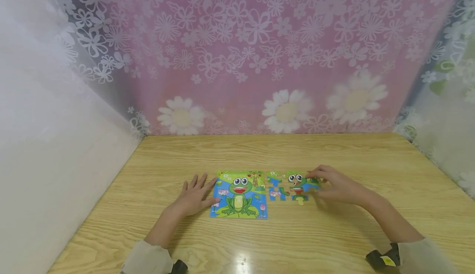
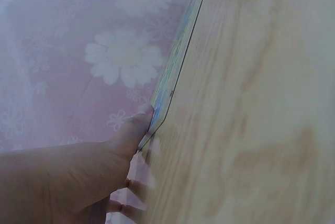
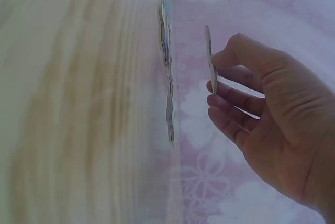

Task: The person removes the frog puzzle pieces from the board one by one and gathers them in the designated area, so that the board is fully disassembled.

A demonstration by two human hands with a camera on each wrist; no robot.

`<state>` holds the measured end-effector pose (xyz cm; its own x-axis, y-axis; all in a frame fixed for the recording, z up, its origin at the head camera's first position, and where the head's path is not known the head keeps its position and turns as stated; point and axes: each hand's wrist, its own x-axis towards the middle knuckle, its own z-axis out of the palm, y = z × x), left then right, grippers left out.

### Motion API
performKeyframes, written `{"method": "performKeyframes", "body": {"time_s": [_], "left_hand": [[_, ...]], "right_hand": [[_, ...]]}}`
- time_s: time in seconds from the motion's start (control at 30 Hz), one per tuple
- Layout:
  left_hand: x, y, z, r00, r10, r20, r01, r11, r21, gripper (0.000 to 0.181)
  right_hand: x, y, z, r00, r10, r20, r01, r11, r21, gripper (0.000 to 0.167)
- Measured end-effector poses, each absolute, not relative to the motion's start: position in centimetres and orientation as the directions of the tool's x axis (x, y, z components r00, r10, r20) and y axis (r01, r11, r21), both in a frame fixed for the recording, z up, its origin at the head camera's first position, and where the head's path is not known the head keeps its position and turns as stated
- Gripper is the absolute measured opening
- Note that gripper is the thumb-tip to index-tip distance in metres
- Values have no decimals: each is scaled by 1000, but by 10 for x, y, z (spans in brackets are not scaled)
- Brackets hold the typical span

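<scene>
1. from my remote seat i have the right hand (image 1: 341, 187) pinching a thin puzzle piece (image 3: 210, 54) between thumb and fingers – raised off the table (image 1: 222, 241), just beside the other pieces (image 1: 295, 179).
2. those pieces lie flat, a few close together with gaps between, to the right of the frog picture board (image 1: 238, 201).
3. the left hand (image 1: 193, 199) grasps nothing: its fingers are spread and its thumb rests at the board's left edge. i'd count on that for steadying only.
4. i judge the piece very light and fairly stiff, like thick card or thin wood, so it needs only a gentle pinch. its printed face could be slick, and its tabs are likely the weak spots – squeezing or twisting there could bend or chip them.
5. i'd hold it by opposite edges of its body, clear of the tabs, and keep it level when lowering.
6. the right wrist view is hazy and shows it nearly edge-on, so i can't be sure of its outline or where its tabs sit.
</scene>
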<state>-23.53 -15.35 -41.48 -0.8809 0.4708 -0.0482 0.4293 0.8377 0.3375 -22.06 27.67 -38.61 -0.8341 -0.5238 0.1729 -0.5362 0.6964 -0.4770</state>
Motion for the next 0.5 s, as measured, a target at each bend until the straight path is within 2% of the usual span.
{"method": "performKeyframes", "body": {"time_s": [0.2, 0.5], "left_hand": [[-236, -153, -416, -880, 473, -44, 429, 832, 351, 71], [-241, -156, -423, -876, 480, -46, 442, 836, 325, 72]], "right_hand": [[-217, 295, -392, -846, -505, 170, -522, 721, -456, 34], [-214, 306, -398, -831, -536, 151, -541, 713, -447, 37]]}}
